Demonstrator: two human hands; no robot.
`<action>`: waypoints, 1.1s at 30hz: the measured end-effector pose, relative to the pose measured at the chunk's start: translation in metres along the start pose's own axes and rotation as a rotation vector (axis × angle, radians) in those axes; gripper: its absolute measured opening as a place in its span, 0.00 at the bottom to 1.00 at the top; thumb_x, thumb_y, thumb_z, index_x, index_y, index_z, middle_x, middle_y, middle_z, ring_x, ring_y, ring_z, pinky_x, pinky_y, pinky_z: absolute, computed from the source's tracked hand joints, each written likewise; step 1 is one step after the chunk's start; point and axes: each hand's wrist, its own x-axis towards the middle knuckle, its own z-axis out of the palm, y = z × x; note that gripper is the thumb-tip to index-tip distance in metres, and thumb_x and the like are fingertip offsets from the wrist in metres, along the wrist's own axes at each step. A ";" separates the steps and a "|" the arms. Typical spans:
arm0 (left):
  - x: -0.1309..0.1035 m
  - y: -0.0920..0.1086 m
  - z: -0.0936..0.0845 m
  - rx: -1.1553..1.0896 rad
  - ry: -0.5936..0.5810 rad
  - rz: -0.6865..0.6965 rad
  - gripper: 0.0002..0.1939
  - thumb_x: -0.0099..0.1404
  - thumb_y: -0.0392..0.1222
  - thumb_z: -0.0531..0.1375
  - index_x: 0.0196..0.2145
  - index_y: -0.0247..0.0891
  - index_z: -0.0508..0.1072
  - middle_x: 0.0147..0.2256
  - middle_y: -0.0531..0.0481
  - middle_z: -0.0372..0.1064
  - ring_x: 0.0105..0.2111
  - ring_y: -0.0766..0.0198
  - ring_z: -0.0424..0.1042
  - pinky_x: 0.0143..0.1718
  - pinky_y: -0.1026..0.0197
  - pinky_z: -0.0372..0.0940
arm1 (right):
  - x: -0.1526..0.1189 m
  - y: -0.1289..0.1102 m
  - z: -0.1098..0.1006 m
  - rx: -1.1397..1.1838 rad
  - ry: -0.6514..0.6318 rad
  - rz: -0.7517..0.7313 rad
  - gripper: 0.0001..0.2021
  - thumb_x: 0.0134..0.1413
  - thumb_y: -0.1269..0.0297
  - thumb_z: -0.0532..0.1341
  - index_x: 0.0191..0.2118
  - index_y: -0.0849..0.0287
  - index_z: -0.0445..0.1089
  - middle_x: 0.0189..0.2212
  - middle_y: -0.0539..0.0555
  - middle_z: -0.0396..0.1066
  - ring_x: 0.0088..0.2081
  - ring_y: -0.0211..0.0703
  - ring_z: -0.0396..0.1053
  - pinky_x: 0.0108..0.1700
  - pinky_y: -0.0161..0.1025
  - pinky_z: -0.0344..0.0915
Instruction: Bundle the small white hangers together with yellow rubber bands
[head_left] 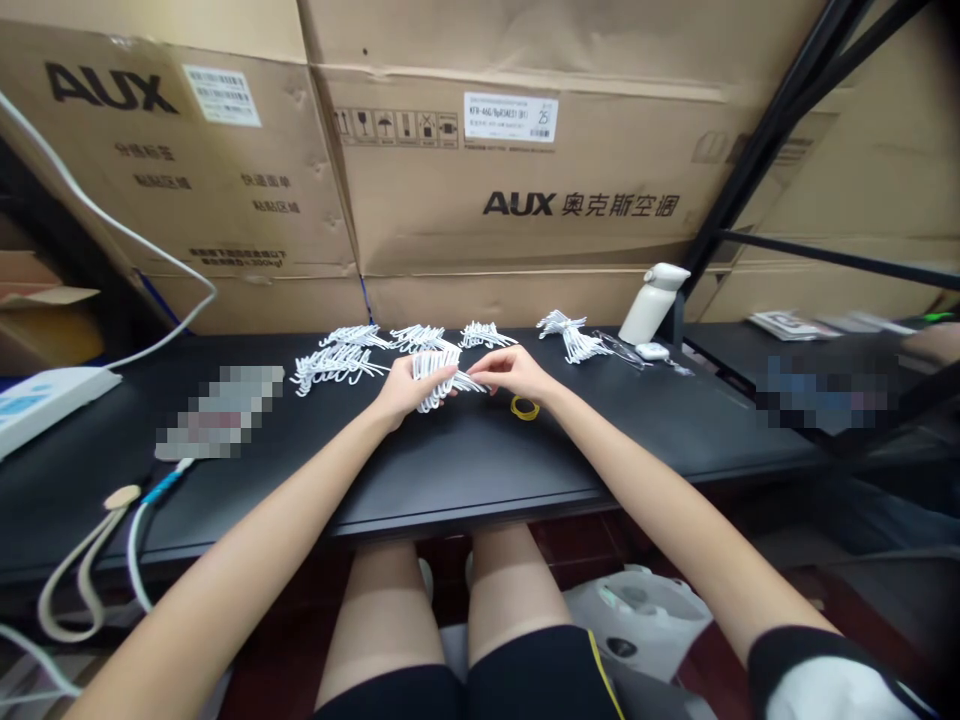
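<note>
A bundle of white hooks (435, 380) is gripped in my left hand (407, 388), its thumb lying across the top. The fingers of my right hand (517, 372) are pinched at the bundle's right end, on the thin white stems. Behind my hands lie more piles of white hooks on the black table: one at the left (337, 368), others along the back (418, 337), and one further right (574, 335). Beside my right wrist rests a small coil of yellow bands (524, 407).
A white bottle (649, 303) and glasses (619, 347) are at the back right. A phone (221, 412) with a cable and strap lies left, near a white power strip (52, 400). Cardboard boxes (510, 240) stand behind the table (465, 470). Another person's hand shows at the far right.
</note>
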 end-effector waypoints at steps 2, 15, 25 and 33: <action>0.000 -0.001 0.000 -0.005 0.003 0.002 0.19 0.51 0.50 0.67 0.36 0.33 0.73 0.29 0.45 0.75 0.27 0.58 0.75 0.22 0.62 0.70 | 0.000 0.001 0.000 0.009 -0.002 -0.003 0.14 0.43 0.58 0.67 0.34 0.64 0.77 0.27 0.54 0.75 0.26 0.36 0.67 0.28 0.34 0.66; 0.000 0.000 0.000 0.002 0.007 -0.003 0.21 0.51 0.50 0.67 0.38 0.32 0.73 0.30 0.44 0.76 0.27 0.57 0.76 0.22 0.61 0.70 | 0.000 0.001 0.000 0.026 -0.010 0.004 0.14 0.43 0.59 0.67 0.34 0.65 0.77 0.25 0.53 0.73 0.25 0.36 0.67 0.27 0.34 0.66; 0.001 -0.001 0.000 -0.003 0.014 0.003 0.21 0.51 0.49 0.68 0.38 0.33 0.73 0.29 0.45 0.76 0.26 0.58 0.76 0.21 0.62 0.70 | 0.001 0.001 0.001 0.020 -0.006 0.004 0.14 0.42 0.58 0.68 0.34 0.64 0.77 0.25 0.53 0.74 0.25 0.36 0.66 0.27 0.35 0.66; 0.001 -0.002 0.000 0.001 0.012 0.004 0.20 0.51 0.50 0.67 0.37 0.33 0.73 0.29 0.46 0.75 0.26 0.58 0.76 0.22 0.61 0.70 | 0.001 0.001 0.001 0.016 -0.012 -0.004 0.14 0.43 0.58 0.67 0.34 0.64 0.77 0.26 0.53 0.74 0.25 0.36 0.67 0.27 0.35 0.66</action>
